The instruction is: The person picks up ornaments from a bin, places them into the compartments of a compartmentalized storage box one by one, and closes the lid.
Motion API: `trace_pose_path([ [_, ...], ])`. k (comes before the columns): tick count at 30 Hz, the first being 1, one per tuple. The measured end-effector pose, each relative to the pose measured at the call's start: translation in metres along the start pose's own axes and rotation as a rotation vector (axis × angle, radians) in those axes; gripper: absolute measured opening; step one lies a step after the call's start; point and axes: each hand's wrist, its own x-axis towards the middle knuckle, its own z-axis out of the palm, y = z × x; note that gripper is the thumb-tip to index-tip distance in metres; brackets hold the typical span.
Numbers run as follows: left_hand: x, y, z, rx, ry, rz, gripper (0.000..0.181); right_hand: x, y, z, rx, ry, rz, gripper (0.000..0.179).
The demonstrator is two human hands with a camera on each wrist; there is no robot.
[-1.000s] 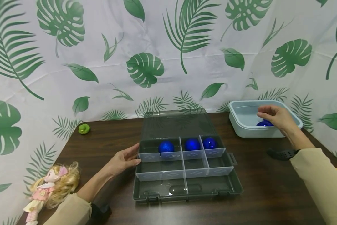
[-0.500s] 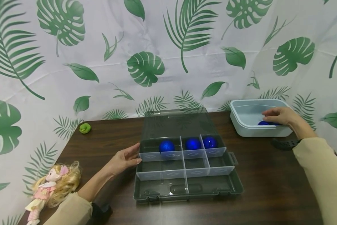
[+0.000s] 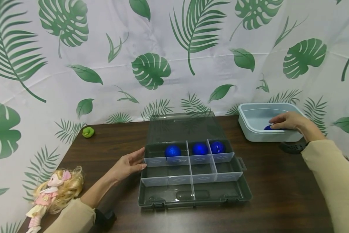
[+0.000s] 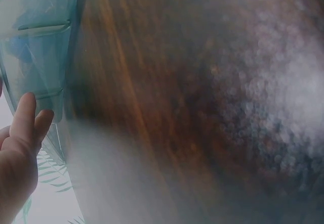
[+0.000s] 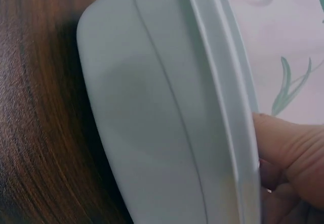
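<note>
Left hand (image 3: 129, 165), fingers apart, meets the divided box (image 3: 168, 193) holding three blue balls (image 3: 200, 149); right hand (image 3: 293, 121), grip unclear, reaches a tub's (image 3: 269, 136) ball (image 3: 268, 127).

Seeing a see-through teal box (image 4: 53, 62) here, kinda washed out. Can make out a blurry blue patch (image 4: 21, 48) inside the box, too hazy to say more. Got the left hand (image 4: 19, 150) by the box's lower end, two fingers extended in front of it, can't tell if actually touching. Right of the box, looking at loads of brown wood-grain desk (image 4: 147, 82), pretty soft focus. Below the box, spotting white cloth (image 4: 53, 201) with green leaf prints.
</note>
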Motion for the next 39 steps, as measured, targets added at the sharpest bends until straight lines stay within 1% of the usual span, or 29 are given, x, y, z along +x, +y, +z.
trace_pose_path([
  [3,0.000,0.000,0.000,0.005,-0.002,0.005,0.074,0.001,-0.003,0.001,-0.053,-0.001,-0.047,0.052],
  [9,0.001,-0.001,0.000,0.014,-0.004,0.009,0.074,0.003,-0.007,0.004,-0.117,-0.005,-0.111,0.044],
  [17,0.000,-0.001,0.000,-0.004,-0.001,0.005,0.074,0.008,-0.011,0.010,-0.094,-0.019,-0.138,0.039],
  [22,-0.001,0.000,0.000,-0.005,0.003,0.001,0.075,0.008,-0.013,0.012,-0.069,0.014,-0.134,0.047],
  [25,-0.001,0.000,0.000,-0.006,0.004,-0.002,0.075,0.006,-0.015,0.012,-0.021,0.040,-0.094,0.056],
  [28,0.000,0.000,0.000,-0.005,-0.002,-0.001,0.075,0.003,-0.019,0.012,0.090,0.066,-0.067,0.062],
  [31,0.000,-0.001,0.000,-0.005,-0.004,0.002,0.075,-0.002,-0.028,0.011,0.204,0.121,-0.055,0.066],
  [34,0.000,-0.001,-0.001,-0.007,-0.005,0.008,0.074,-0.006,-0.043,0.011,0.290,0.200,-0.044,0.071],
  [36,0.000,-0.001,-0.002,-0.003,-0.009,0.013,0.074,-0.010,-0.056,0.010,0.321,0.246,-0.033,0.072],
  [39,0.000,-0.001,-0.002,-0.001,-0.014,0.020,0.073,-0.015,-0.078,0.011,0.393,0.277,-0.060,0.069],
])
